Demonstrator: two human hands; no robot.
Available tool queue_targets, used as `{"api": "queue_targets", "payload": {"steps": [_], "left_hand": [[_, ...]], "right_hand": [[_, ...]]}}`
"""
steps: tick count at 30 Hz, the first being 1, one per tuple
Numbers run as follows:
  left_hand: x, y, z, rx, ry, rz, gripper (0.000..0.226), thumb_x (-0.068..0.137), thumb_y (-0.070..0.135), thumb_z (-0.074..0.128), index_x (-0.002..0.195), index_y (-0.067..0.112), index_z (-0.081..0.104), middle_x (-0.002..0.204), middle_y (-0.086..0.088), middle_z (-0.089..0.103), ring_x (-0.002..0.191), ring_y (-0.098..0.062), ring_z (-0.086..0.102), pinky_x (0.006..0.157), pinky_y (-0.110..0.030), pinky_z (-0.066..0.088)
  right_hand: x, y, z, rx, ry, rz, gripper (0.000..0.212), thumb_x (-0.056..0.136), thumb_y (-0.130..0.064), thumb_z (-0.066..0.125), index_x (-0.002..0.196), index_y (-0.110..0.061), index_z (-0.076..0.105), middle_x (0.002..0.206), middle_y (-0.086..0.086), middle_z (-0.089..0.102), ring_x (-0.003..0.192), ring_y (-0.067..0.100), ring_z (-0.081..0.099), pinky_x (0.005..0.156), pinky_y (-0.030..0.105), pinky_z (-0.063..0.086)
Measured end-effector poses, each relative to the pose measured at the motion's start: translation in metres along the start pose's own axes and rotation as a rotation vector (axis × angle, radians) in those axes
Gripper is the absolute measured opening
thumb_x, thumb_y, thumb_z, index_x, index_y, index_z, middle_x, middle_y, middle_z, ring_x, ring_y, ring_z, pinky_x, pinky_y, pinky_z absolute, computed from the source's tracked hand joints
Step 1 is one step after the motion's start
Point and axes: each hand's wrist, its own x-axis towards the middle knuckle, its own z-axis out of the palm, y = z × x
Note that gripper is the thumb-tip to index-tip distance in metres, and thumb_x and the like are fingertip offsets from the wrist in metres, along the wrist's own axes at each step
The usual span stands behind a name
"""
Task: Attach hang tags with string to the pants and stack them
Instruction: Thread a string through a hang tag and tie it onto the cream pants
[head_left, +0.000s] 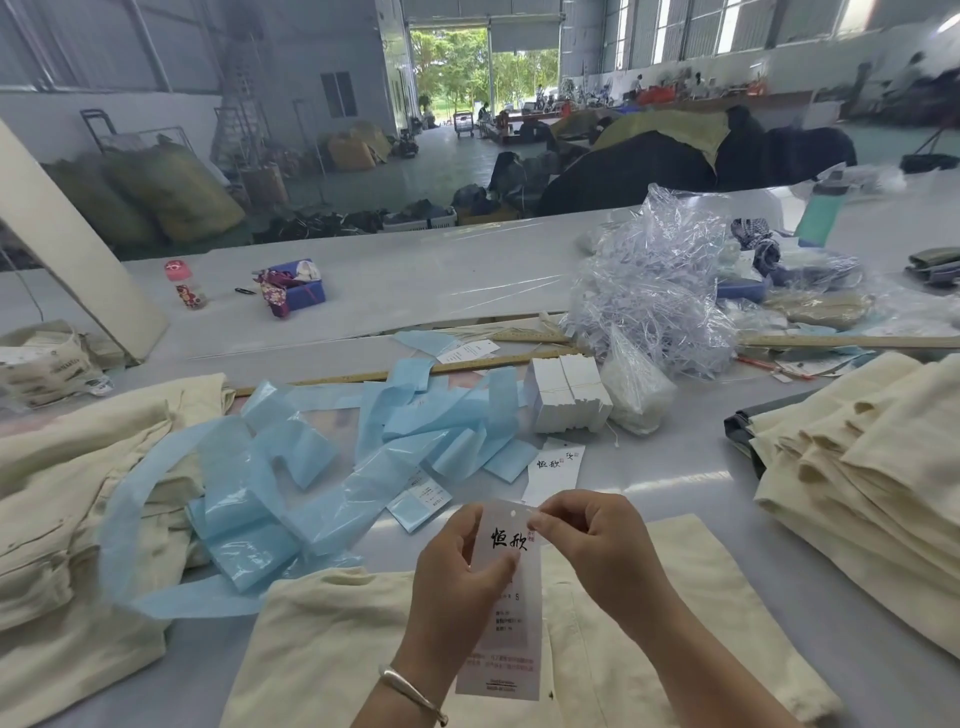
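Two hands are working together over a pair of cream pants (363, 639) that is lying flat on the grey tabletop (415, 280), directly beneath them. The left hand (457, 566) is gripping a white hang tag (506, 613) from its left side, fingers curled behind the card and thumb pressing across its front just below the black brush-style characters. A silver bangle (410, 693) is sitting on that wrist. The right hand (587, 540) is pinching at the top right corner of the tag, thumb and forefinger closed together beside the small punched hole; whether a string is caught between them is too fine to tell. The tag is standing upright, its lower end hanging down in front of the pants.

Just beyond the right hand, another printed tag (553, 467) is lying on the tabletop. Farther out from both hands, a bound block of white tags (566, 395) is standing next to a clear bag of white strings (639, 395). Left of the left hand, loose light-blue plastic strips (291, 467) are sprawling in a tangle, partly overlapping a heap of cream pants (67, 493) at the far left. Right of the right hand, a stack of folded cream pants (862, 467) is resting, well apart from the hands. Behind the tag block, a pile of crumpled clear plastic (654, 291) is rising, with a long wooden ruler (841, 341) lying beside it.
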Motion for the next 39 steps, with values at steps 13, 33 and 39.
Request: {"api": "queue_targets", "payload": {"steps": [13, 33, 39], "left_hand": [[-0.003, 0.001, 0.009, 0.015, -0.077, 0.063, 0.017, 0.086, 0.033, 0.062, 0.100, 0.030, 0.072, 0.091, 0.009, 0.072, 0.084, -0.015, 0.067, 0.069, -0.037, 0.056], [0.041, 0.048, 0.095, 0.149, -0.209, 0.217, 0.015, 0.091, 0.003, 0.059, 0.095, 0.017, 0.063, 0.079, 0.003, 0.066, 0.071, -0.007, 0.070, 0.060, -0.028, 0.059], [0.048, 0.060, 0.130, 0.124, -0.258, 0.301, 0.018, 0.088, 0.005, 0.063, 0.092, 0.023, 0.063, 0.077, 0.009, 0.068, 0.072, -0.005, 0.067, 0.063, -0.027, 0.057]], "right_hand": [[0.001, 0.009, 0.004, -0.139, 0.037, 0.023, 0.019, 0.083, -0.017, 0.068, 0.064, -0.017, 0.070, 0.046, -0.007, 0.050, 0.049, 0.007, 0.040, 0.054, 0.032, 0.039], [-0.026, 0.028, -0.074, -0.104, 0.475, -0.046, 0.035, 0.082, -0.004, 0.066, 0.111, -0.024, 0.063, 0.067, -0.016, 0.053, 0.046, 0.008, 0.041, 0.050, 0.014, 0.036], [-0.021, 0.039, -0.106, 0.256, 0.288, 0.129, 0.002, 0.085, -0.017, 0.071, 0.085, -0.016, 0.070, 0.068, -0.002, 0.066, 0.048, 0.013, 0.051, 0.047, 0.023, 0.040]]}}
